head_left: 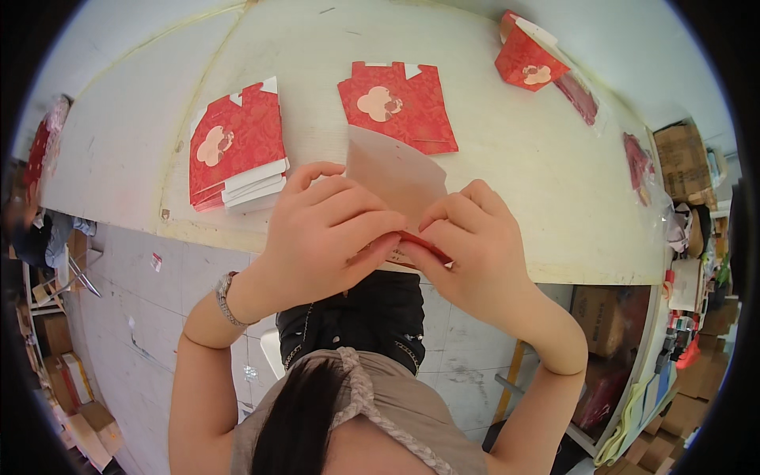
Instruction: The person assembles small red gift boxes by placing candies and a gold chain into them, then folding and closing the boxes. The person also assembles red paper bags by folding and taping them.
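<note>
Both hands are working a flat red carton blank (396, 186) just over the near edge of the white table (507, 206), its pale inner face turned up toward the camera and its red printed side showing only as a thin strip low down between the fingers. The step in hand looks like creasing or folding a lower flap, and it is likely going best if the thumbs are pressing right along the scored line while the other fingers are backing the panel so it is bending straight rather than buckling; keeping the blank squared to the table edge should help. The left hand (324, 233) is curling over the blank's lower left corner, fingers bunched together and pinching the card. The right hand (467, 237) is mirroring it at the lower right, fingertips drawn in and nipping the red edge. Both wrists are bending inward, forearms rising from below. Beyond the blank, farther onto the table, a stack of flat red blanks (236, 146) is lying to the left, another flat blank (398, 107) straight ahead, and a folded red box (529, 57) far right.
</note>
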A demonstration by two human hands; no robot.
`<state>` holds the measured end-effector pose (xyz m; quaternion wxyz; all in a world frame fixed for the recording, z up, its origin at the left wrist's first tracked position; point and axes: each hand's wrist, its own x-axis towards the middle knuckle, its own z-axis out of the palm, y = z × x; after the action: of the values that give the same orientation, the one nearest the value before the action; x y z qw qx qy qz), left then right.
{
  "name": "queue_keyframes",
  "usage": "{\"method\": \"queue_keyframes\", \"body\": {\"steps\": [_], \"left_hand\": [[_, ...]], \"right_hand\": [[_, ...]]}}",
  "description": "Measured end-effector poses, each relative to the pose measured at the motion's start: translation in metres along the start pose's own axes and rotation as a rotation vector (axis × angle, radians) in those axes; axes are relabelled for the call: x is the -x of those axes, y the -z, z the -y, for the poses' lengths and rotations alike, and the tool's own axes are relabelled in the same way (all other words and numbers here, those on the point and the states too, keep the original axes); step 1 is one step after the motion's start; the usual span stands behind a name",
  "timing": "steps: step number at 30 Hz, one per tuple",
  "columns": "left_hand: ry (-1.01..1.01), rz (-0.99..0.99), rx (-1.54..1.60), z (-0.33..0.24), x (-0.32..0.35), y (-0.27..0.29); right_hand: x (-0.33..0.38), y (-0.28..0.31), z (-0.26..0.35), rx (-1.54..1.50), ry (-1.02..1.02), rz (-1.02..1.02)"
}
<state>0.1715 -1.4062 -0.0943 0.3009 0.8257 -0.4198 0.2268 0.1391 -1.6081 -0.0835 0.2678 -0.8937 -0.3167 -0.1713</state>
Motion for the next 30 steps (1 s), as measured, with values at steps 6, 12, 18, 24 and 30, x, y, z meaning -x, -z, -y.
{"method": "queue_keyframes", "body": {"steps": [6,12,18,24,30], "left_hand": [[0.001,-0.093,-0.046,-0.003,0.012,0.001],[-0.124,-0.144,-0.148,-0.006,0.024,0.007],[-0.274,-0.083,-0.078,-0.006,0.031,0.014],[-0.007,0.012,0.218,-0.015,0.029,0.023],[0.005,0.037,0.335,-0.013,0.031,0.019]], "right_hand": [[-0.002,-0.007,0.014,0.147,0.1,-0.016],[-0.006,-0.003,0.023,-0.197,-0.082,0.07],[-0.014,0.003,0.016,-0.628,-0.326,0.408],[-0.023,0.009,0.009,-0.867,-0.435,0.635],[-0.01,-0.002,0.005,-0.788,-0.258,0.501]]}}
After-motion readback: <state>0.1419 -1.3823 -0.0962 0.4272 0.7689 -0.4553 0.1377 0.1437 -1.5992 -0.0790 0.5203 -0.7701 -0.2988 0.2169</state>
